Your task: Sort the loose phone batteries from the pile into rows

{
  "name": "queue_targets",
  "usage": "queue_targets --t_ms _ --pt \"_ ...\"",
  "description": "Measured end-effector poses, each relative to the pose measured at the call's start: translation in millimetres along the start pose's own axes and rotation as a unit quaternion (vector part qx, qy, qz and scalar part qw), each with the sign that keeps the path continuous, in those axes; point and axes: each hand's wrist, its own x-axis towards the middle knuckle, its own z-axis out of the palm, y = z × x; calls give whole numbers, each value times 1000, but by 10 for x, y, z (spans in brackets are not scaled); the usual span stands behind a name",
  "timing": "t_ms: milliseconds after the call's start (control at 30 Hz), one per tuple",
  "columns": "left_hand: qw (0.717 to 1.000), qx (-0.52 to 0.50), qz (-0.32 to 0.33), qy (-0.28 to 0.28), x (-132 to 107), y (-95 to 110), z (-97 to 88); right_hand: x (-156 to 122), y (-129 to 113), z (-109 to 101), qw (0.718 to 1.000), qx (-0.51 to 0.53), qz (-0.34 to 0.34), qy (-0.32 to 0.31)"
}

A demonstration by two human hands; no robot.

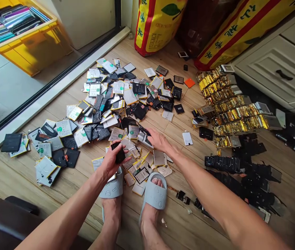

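Observation:
My left hand (109, 159) is closed round a black phone battery (120, 155), held above the near edge of a loose pile. Farther right, my right hand (159, 139) reaches into the pile with its fingers closed on a dark, flat battery (144, 130) seen edge-on; the fingers partly hide it. A silver battery (144, 140) lies just under those fingers. Around both hands spreads a heap of flat phone batteries (94, 90), white, silver and black, some with yellow edges and green stickers. Several silver ones (159, 158) lie between my hands and my feet.
Stacked rows of gold-edged batteries (234, 111) and rows of black ones (222, 164) stand at right. Grey slippers (156, 192) are on my feet. Yellow rice bags (160, 27), a cabinet (275, 66) and a yellow crate (33, 52) of flat items border the floor.

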Motion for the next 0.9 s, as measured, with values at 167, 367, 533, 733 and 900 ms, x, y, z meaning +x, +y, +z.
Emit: queue_targets --t_ms 167,367,533,733,900 --pt "999 43 -23 4 -33 -104 20 -777 -75 311 998 53 -29 -10" --pt "995 95 -27 9 -71 -186 34 -1191 -305 651 997 83 -7 9" --pt "992 122 -4 11 -98 -187 73 -1013 -482 667 997 13 47 60" --pt "991 133 16 14 -137 -228 98 -1020 -397 581 987 75 118 73" --pt "994 96 43 -23 -210 -297 200 -1200 -327 460 899 366 221 95"
